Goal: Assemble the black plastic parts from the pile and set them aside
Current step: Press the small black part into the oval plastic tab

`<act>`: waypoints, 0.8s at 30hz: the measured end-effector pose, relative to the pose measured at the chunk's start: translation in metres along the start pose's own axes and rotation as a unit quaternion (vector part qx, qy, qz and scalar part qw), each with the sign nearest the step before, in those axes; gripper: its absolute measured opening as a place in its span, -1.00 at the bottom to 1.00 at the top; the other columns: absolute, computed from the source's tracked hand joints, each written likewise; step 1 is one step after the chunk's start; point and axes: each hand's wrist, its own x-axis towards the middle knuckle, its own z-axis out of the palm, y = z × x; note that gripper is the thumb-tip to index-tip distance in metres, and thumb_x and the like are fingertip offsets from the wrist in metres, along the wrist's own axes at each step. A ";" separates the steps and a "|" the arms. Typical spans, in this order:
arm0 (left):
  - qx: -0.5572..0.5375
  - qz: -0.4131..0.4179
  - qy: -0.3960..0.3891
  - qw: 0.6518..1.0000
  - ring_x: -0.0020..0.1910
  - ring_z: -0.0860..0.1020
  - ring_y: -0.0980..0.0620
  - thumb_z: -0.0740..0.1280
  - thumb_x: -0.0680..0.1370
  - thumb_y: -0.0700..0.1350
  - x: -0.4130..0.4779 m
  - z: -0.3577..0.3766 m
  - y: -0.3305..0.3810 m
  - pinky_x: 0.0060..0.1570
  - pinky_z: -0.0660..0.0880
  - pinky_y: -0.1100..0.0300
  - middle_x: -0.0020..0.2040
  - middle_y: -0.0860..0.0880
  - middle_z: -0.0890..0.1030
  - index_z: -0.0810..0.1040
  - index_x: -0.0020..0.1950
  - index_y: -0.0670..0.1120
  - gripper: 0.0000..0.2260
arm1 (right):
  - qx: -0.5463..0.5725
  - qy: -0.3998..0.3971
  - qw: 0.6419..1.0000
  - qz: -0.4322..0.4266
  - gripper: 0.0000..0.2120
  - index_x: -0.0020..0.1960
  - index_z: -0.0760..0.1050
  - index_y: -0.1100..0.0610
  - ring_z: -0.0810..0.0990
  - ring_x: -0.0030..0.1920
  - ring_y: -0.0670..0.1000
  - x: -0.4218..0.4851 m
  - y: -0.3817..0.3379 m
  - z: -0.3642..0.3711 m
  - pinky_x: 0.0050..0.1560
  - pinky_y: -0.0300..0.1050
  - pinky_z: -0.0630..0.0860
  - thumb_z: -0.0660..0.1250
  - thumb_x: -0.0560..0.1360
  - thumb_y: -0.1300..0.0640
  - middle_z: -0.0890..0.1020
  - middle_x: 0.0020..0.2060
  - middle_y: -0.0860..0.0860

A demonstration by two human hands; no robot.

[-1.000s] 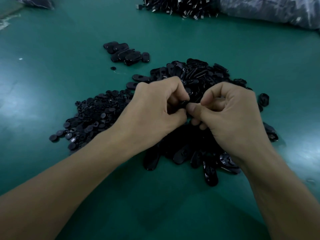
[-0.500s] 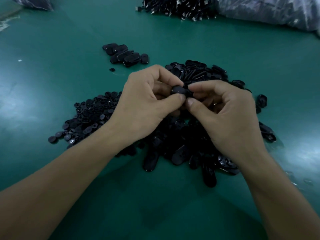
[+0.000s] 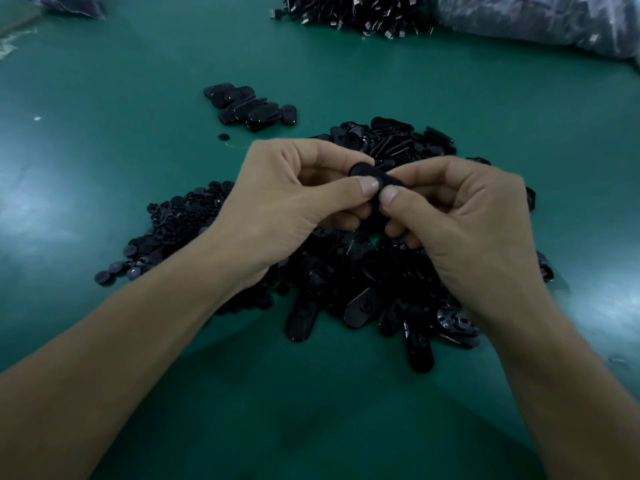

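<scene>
left hand (image 3: 277, 202) and right hand (image 3: 460, 216) pinching one part (image 3: 372, 174) | hovering above pile (image 3: 363, 271) | likely pressing halves together

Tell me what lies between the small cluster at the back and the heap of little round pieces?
Just one stray round piece on otherwise bare green table, as the head view shows.

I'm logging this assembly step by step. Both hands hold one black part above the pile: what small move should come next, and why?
Probably a firm thumb squeeze to seat it. The left hand and right hand both pinch the part above the pile, thumbs on it; whether it has clicked together is hidden.
</scene>
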 end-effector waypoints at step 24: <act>0.064 0.047 -0.008 0.997 -0.24 0.71 -0.02 0.48 0.49 -0.29 -0.002 0.000 -0.001 -0.23 0.63 0.25 -0.21 -0.13 0.72 0.66 -0.04 -0.16 -0.91 | -0.028 -0.026 0.999 -0.003 -0.88 -0.11 0.60 0.01 0.59 -0.38 -0.18 0.003 0.004 -0.002 -0.34 -0.39 0.47 0.47 0.50 0.22 0.67 -0.35 -0.12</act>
